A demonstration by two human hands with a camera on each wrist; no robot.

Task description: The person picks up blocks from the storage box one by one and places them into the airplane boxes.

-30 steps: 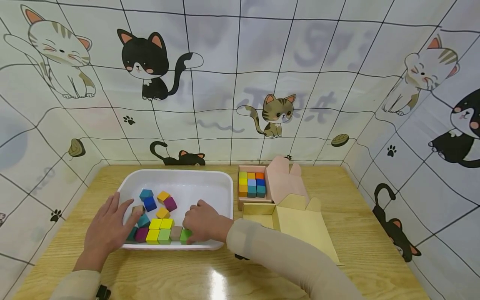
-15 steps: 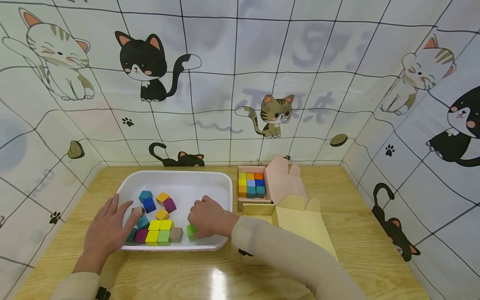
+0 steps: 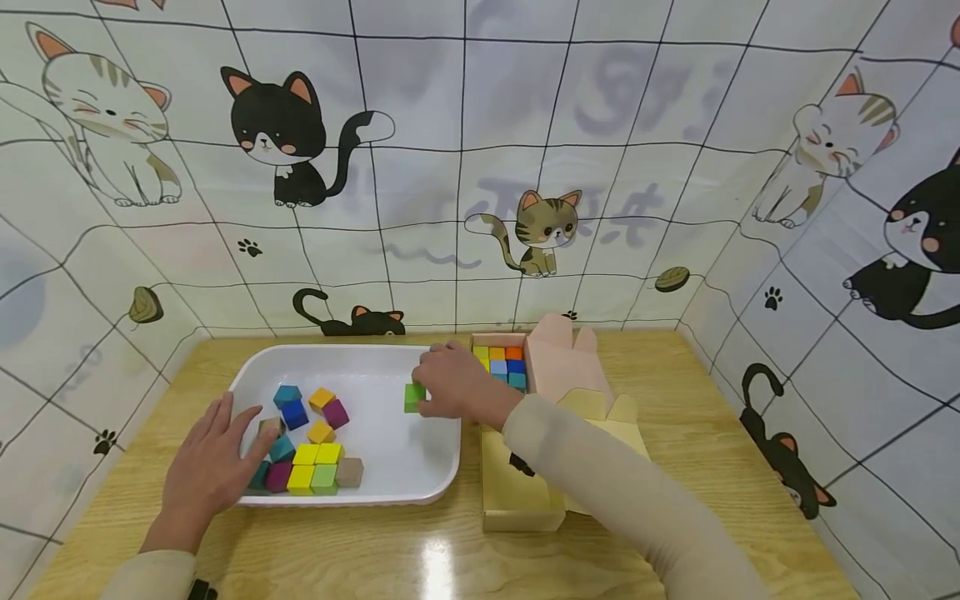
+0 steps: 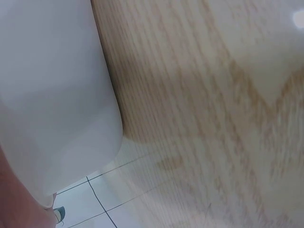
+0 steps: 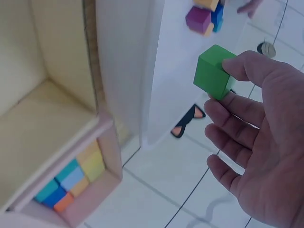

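Observation:
In the head view my right hand (image 3: 461,383) is raised over the right side of a white tray (image 3: 367,379), beside the pink box. Between thumb and index finger it pinches a green cube (image 5: 213,73), clear in the right wrist view; the other fingers are loosely bent. My left hand (image 3: 213,467) rests at the tray's left rim with its fingers extended, next to a brown-grey cube (image 3: 272,426). On the tray's left half lie several loose cubes: blue, teal, orange, purple. Along the front edge yellow cubes (image 3: 305,467), a light green cube (image 3: 324,479) and a taupe cube (image 3: 348,472) sit together.
Right of the tray, the pink box (image 3: 570,362) stands with its lid folded out, holding colored cubes (image 3: 516,367) in rows. A pale yellow box (image 3: 517,500), lid also open, stands in front of it. A cat-print cloth (image 3: 420,183) closes off the wooden table (image 3: 360,550) behind.
My right hand has taken the green cube from the row's right end and carried it up and right, toward the pink box. My left hand stays at the tray's left rim.

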